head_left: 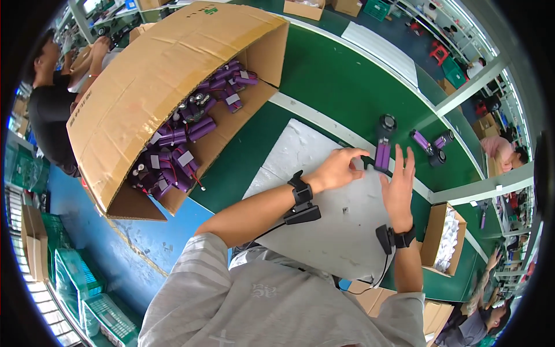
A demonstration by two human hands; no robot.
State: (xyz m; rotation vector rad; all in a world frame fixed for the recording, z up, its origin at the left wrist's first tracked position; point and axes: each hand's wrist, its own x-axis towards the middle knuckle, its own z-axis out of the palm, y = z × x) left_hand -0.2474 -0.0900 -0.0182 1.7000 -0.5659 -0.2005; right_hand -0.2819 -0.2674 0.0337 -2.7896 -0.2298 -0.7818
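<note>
A device with a purple body (pixel 383 155) and a round black head (pixel 387 122) stands at the far edge of the white foam board, black parts at its near end. My left hand (pixel 338 169) is just left of those parts, index finger and thumb curved and apart; whether the fingertips touch them is unclear. To the right, my right hand (pixel 398 194) has its fingers stretched out beside the purple body, with nothing in its grasp. Black straps with small modules wrap both wrists.
A large cardboard box (pixel 167 75) on its side at left holds many purple wired packs (pixel 188 127). Similar purple-black devices (pixel 430 144) lie on the green bench to the right. A small carton (pixel 442 240) contains white pieces. A co-worker (pixel 55 110) is at far left.
</note>
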